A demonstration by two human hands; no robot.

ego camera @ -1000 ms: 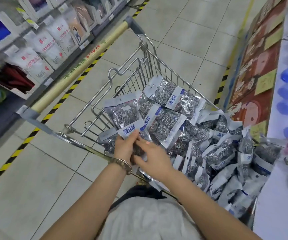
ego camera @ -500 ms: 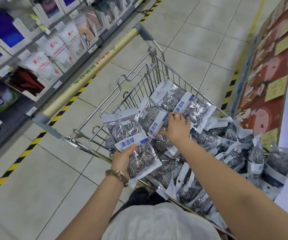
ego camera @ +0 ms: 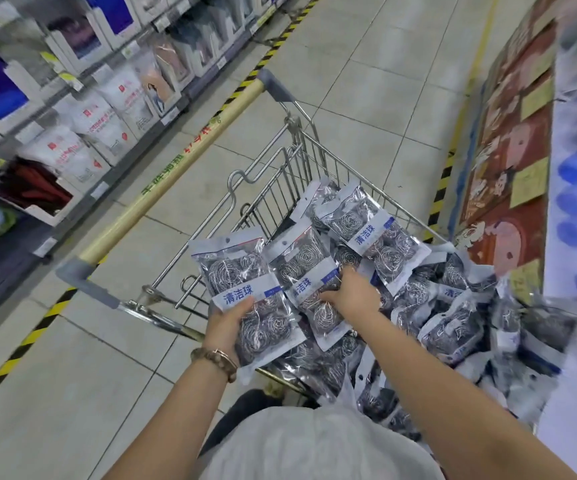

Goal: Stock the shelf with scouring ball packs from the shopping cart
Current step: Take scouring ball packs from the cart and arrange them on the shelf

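A wire shopping cart [ego camera: 269, 188] holds several clear packs of silver scouring balls with white-and-blue labels. My left hand [ego camera: 226, 323] grips one pack [ego camera: 245, 292] from below, holding it above the cart's near rim. My right hand [ego camera: 353, 296] reaches into the cart and takes hold of a second pack [ego camera: 306, 271] lying beside the first, with its fingers over the pack's right edge. A third pack [ego camera: 370, 233] lies on top of the pile further back. More packs [ego camera: 453, 327] fill the cart to the right.
Store shelves [ego camera: 72, 109] with white bagged goods and boxes run along the left, behind a yellow-black floor stripe. The cart's yellow handle bar [ego camera: 176, 181] points up the tiled aisle. A red decorated display [ego camera: 509, 161] and a white shelf edge stand on the right.
My right hand drew back from the farther pack and now grasps the pack next to the one in my left hand. My left hand keeps its pack, raised slightly.
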